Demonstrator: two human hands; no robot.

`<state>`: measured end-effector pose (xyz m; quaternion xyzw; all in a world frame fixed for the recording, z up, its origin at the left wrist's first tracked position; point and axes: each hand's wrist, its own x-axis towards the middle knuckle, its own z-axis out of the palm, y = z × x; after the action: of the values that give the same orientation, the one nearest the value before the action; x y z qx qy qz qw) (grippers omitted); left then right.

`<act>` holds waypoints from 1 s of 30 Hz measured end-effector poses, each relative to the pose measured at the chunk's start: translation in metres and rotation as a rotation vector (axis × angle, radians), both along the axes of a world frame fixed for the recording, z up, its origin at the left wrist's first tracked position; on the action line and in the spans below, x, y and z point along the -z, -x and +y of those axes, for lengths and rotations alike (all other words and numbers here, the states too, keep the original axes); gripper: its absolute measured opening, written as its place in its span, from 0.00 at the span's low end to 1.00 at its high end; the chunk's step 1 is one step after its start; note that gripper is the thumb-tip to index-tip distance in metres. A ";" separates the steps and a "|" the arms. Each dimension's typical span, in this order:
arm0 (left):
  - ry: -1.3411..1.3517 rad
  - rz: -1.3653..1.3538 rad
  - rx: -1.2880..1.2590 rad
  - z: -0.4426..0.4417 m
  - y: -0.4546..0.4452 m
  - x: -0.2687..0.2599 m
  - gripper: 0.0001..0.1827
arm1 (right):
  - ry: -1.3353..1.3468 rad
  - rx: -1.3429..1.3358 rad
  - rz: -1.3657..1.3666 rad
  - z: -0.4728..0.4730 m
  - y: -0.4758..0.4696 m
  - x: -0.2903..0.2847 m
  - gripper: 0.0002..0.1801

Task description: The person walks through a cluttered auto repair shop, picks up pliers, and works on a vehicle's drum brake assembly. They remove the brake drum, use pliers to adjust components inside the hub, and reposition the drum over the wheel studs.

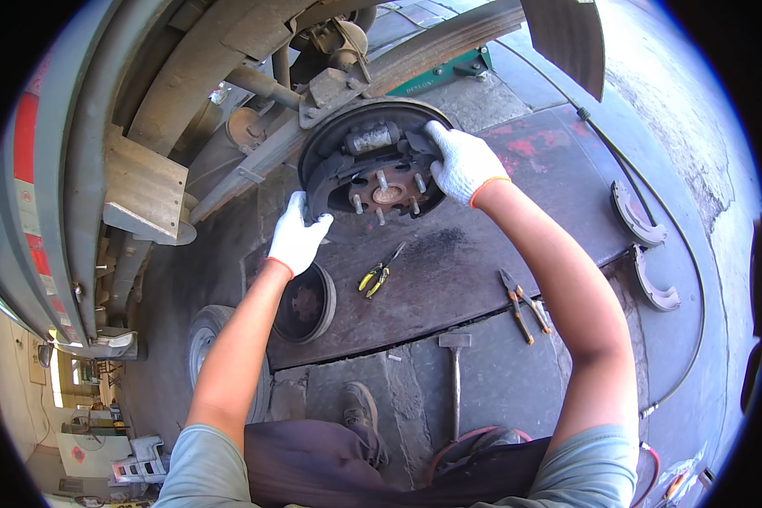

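The drum brake backing plate [320,136] sits at the vehicle's axle, around a rusty wheel hub [390,190] with several studs. A wheel cylinder [372,138] is at its upper part. My right hand [465,162], in a white knit glove, grips the plate's right side by a brake shoe [419,147]. My left hand [300,235], gloved too, holds the lower left side at a curved brake shoe [320,190]; its fingertips are partly hidden. Below lie yellow-handled pliers [374,278], orange-handled pliers [522,307] and a hammer [456,374].
A brake drum [322,305] and a wheel with tire [203,340] are at lower left. Two loose brake shoes [635,216] [655,282] lie at right, inside the curve of a hose [695,267]. A green floor jack [441,75] stands behind the axle. The truck body [82,165] fills the left.
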<state>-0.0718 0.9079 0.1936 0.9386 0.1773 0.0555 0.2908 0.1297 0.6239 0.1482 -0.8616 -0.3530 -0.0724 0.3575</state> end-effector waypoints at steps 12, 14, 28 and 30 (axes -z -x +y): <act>0.174 -0.076 0.058 0.008 0.011 0.016 0.24 | 0.024 0.018 -0.034 0.003 -0.003 0.004 0.31; 0.195 -0.069 0.063 0.005 0.013 0.013 0.24 | 0.032 0.017 -0.024 0.003 -0.003 0.004 0.31; -0.031 -0.186 0.015 -0.020 0.025 0.010 0.17 | 0.070 0.030 -0.027 0.005 -0.003 0.000 0.31; -0.074 -0.217 0.010 -0.023 0.026 0.011 0.17 | 0.075 0.030 -0.028 0.005 -0.004 0.000 0.31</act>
<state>-0.0977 0.8851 0.1827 0.9380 0.1378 0.1619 0.2738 0.1333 0.6286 0.1481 -0.8785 -0.3473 -0.0765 0.3191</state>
